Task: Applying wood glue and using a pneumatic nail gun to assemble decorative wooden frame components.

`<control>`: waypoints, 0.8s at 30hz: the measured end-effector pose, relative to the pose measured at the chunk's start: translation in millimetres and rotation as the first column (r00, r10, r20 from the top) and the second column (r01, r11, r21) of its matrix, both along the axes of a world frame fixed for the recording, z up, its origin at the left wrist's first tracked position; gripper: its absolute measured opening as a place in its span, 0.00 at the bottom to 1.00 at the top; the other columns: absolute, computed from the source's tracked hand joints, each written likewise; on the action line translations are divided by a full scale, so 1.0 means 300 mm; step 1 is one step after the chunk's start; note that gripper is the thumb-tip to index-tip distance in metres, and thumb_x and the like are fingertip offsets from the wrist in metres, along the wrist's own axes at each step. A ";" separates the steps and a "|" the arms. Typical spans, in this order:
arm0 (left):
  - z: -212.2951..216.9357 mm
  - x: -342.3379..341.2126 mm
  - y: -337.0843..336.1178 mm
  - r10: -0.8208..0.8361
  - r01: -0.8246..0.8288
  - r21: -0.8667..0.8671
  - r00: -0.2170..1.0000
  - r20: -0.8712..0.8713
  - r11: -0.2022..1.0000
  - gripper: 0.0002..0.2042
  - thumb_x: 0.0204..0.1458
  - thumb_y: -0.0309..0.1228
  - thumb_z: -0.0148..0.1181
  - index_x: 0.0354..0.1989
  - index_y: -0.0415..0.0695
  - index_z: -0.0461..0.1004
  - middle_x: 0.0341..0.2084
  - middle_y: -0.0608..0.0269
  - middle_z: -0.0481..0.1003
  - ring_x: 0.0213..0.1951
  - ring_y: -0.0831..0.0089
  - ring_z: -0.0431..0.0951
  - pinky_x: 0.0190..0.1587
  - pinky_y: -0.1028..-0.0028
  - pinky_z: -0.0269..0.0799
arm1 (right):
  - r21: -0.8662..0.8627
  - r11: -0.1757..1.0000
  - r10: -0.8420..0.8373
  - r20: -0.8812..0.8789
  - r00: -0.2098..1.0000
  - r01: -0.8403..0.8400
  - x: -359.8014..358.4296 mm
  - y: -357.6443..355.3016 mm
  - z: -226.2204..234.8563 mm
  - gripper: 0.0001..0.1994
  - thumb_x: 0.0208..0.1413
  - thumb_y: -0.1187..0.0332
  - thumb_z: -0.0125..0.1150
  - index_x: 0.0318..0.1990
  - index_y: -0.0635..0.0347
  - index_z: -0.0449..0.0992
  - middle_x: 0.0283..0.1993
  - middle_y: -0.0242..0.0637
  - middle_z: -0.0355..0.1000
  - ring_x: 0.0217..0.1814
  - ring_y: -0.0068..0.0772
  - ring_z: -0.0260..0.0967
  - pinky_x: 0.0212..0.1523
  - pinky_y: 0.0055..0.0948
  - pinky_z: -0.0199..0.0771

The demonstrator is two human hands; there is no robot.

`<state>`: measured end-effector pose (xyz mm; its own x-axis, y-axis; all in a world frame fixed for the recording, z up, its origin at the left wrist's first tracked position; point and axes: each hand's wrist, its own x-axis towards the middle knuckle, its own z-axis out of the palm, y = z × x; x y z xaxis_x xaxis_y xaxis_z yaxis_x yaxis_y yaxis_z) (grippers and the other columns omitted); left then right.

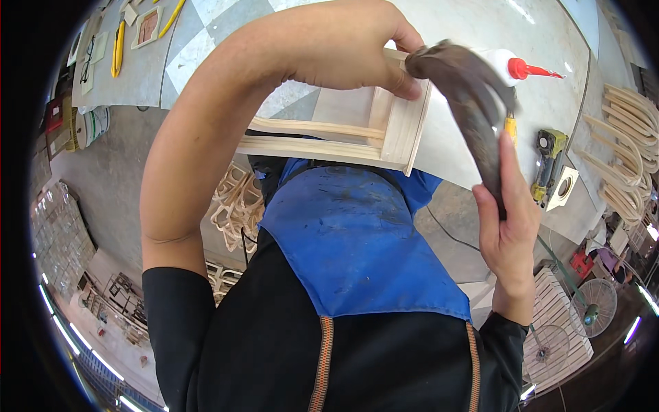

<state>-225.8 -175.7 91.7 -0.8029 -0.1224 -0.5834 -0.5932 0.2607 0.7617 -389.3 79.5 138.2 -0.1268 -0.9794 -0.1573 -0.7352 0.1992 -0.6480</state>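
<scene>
At a pale desk (563, 103) over grey floor (130, 158), the left hand (364, 51) is gripping a wooden frame (406, 134) — the right hand (511, 223) clamping a hammer (472, 123) — with a fan (592, 313) standing apart.

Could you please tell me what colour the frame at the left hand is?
The frame is pale, creamy wood, seen best in the head view.

Left hand (367, 48) pinching, right hand (515, 230) gripping

Large frame (406, 130): lay at the surface's (441, 154) near edge. Bottle (502, 62): lay right of it. Power tool (548, 152), holed block (555, 198): lay together toward the near right corner. Hand tool (118, 51): lay toward the left end.
</scene>
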 end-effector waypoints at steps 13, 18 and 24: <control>-0.014 0.004 0.003 0.010 -0.014 -0.049 0.996 -0.094 0.999 0.11 0.58 0.30 0.61 0.45 0.37 0.81 0.39 0.53 0.82 0.42 0.63 0.78 0.51 0.66 0.72 | 0.053 0.999 -0.005 0.003 1.000 0.005 0.003 -0.016 0.007 0.31 0.58 0.80 0.60 0.70 0.68 0.62 0.69 0.51 0.67 0.61 0.44 0.74 0.58 0.30 0.74; -0.015 0.000 -0.002 -0.028 0.021 -0.074 0.995 -0.097 0.997 0.13 0.58 0.30 0.62 0.48 0.36 0.80 0.44 0.50 0.81 0.46 0.61 0.78 0.53 0.66 0.72 | -0.105 0.994 0.016 -0.082 0.997 -0.025 0.004 -0.010 -0.005 0.31 0.58 0.79 0.60 0.70 0.67 0.62 0.70 0.51 0.66 0.62 0.43 0.74 0.59 0.30 0.74; -0.014 -0.002 0.003 -0.016 0.011 -0.076 0.998 -0.060 0.997 0.14 0.58 0.31 0.62 0.49 0.36 0.79 0.45 0.48 0.80 0.47 0.60 0.78 0.54 0.66 0.71 | -0.030 0.999 0.011 -0.013 1.000 -0.012 -0.003 -0.015 0.006 0.31 0.58 0.80 0.60 0.70 0.67 0.62 0.70 0.51 0.66 0.62 0.43 0.73 0.59 0.30 0.73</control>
<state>-226.5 -174.9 87.5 -0.8383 -0.1529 -0.5234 -0.5427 0.3263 0.7739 -390.2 74.9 139.9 -0.1173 -0.9850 -0.1266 -0.7453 0.1716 -0.6443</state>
